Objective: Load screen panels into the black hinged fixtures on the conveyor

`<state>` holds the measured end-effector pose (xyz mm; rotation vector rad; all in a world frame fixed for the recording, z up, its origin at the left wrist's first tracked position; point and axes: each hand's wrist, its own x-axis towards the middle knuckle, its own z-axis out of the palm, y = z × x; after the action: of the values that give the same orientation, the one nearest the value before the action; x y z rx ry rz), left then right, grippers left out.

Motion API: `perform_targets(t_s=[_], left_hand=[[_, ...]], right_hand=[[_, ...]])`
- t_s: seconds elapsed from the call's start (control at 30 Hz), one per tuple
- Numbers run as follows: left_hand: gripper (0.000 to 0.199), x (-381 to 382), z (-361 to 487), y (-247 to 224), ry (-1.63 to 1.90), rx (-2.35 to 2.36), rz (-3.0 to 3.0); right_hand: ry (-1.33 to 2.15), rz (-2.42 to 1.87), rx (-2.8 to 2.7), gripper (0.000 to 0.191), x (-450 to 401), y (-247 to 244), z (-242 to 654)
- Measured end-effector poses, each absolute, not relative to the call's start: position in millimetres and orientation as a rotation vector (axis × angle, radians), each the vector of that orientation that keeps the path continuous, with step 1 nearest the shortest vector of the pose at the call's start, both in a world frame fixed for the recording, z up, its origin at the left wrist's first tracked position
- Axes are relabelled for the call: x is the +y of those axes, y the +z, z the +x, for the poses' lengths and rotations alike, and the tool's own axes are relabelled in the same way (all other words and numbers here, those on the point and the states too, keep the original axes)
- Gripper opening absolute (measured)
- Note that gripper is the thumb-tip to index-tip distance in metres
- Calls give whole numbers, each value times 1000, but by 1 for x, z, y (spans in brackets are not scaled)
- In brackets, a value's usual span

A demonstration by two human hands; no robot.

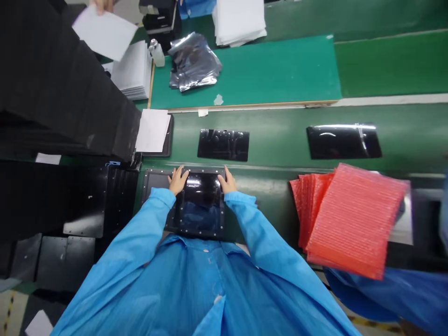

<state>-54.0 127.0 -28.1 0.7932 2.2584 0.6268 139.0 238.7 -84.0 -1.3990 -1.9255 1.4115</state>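
A glossy black screen panel lies in a black frame with small round studs, close to my body. At the panel's upper left edge is my left hand, thumb on the glossy face and fingers along the side. My right hand holds the opposite upper edge the same way, its index finger pointing away from me. The undersides of both hands are hidden. Another studded black frame shows partly under and left of this one.
Two dark glossy panels lie on the green belt ahead. Red bubble bags are piled at right, beside a co-worker's blue sleeve. Black stacks rise at left. Silvery bags lie beyond; another person's hand holds a white sheet.
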Motion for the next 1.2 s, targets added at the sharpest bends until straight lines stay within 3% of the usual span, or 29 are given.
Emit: perform_targets(t_s=[0.2, 0.33, 0.4, 0.53, 0.63, 0.77, 1.0, 1.07, 1.2], left_hand=[[37, 149, -49, -30, 512, 2340, 765], [52, 130, -28, -17, 462, 2405, 811], [58, 95, -5, -16, 402, 2290, 1180], [38, 10, 35, -45, 278, 1621, 2115], [33, -17, 36, -73, 341, 1488, 2352], [32, -9, 29, -89, 434, 1444, 2450], [32, 0, 13, -65, 520, 1359, 2305], [33, -8, -17, -57, 628, 1629, 2050], [48, -25, -87, -60, 705, 2403, 955]], right_hand=[[1368, -1331, -1768, 44, 250, -104, 129], [1380, -1295, -1764, 41, 258, -106, 124], [1229, -1309, -1851, 40, 261, -99, 121], [708, -1176, -2129, 36, 254, -79, 118], [509, -828, -2398, 30, 245, -74, 114], [447, -440, -2666, 37, 241, -83, 108], [345, -669, -2755, 37, 236, -73, 102], [328, -764, -2741, 38, 218, -66, 104], [429, -976, -2666, 41, 158, -66, 116]])
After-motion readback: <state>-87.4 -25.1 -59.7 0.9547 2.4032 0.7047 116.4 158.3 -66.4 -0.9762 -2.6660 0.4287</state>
